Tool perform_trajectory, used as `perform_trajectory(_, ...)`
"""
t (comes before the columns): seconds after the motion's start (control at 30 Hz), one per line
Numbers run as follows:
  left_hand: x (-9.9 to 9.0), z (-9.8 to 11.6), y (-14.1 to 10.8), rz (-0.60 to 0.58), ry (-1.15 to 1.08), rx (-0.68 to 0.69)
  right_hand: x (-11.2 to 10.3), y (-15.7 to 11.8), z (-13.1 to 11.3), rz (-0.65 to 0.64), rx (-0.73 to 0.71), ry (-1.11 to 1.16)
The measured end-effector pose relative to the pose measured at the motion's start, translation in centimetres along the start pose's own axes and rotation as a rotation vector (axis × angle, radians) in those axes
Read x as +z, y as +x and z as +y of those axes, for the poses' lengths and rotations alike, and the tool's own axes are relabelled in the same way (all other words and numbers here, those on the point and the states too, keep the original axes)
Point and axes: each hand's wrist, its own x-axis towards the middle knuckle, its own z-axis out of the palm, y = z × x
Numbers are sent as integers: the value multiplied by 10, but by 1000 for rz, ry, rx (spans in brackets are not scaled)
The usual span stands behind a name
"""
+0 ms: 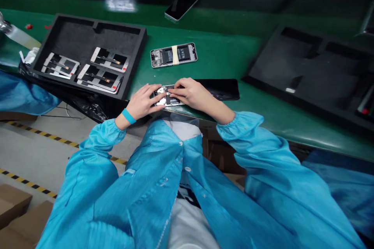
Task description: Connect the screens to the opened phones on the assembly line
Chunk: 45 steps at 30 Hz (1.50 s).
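An opened phone (173, 100) lies near the front edge of the green bench, its inner parts facing up. My left hand (143, 100) holds its left end, the thumb along the near side and the other fingers over the top and far side. My right hand (191, 94) is closed in a pinch over the middle of the phone; whatever is between the fingertips is hidden. Directly right of the phone, partly behind my right wrist, lies a black glossy screen panel (224, 88). Whether it is joined to the phone cannot be seen.
Beyond my hands lies another opened phone (184, 54) with a pale strip across its battery. A dark phone (182, 6) rests farther back. A black foam tray (143, 41) with several screen assemblies (101, 78) stands left; another dark tray (309, 66) is right. Blue-sleeved people sit both sides.
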Motion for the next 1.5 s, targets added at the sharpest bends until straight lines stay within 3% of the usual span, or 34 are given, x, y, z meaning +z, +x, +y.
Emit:
perform_trajectory(0.23, -5, -9, 4, -26, -54, -29, -2, -1, 1, -30, -33, 14)
perform_trajectory(0.47, -3, -12, 0, 40, -135, -26, 0, -1, 5, -39, -62, 21)
perform_trajectory(0.97, -4, -4, 6, -78, 40, 28, -6, 0, -8, -50, -30, 13)
perform_trajectory(1.1, -5, -7, 1, -27, -10, 47, -18, -2, -10, -28, 3, -22)
perform_trajectory(1.3, 3, 1, 15, 94, -136, -26, -53, -35, 22, 34, 74, 12)
perform_trajectory(1.43, 13, 23, 35, -22, -85, 5, -60, -61, 40, 184, 64, -20)
perform_trajectory(1.5, 14, 26, 46, -70, -26, -9, -60, -65, 51, 178, 90, 10)
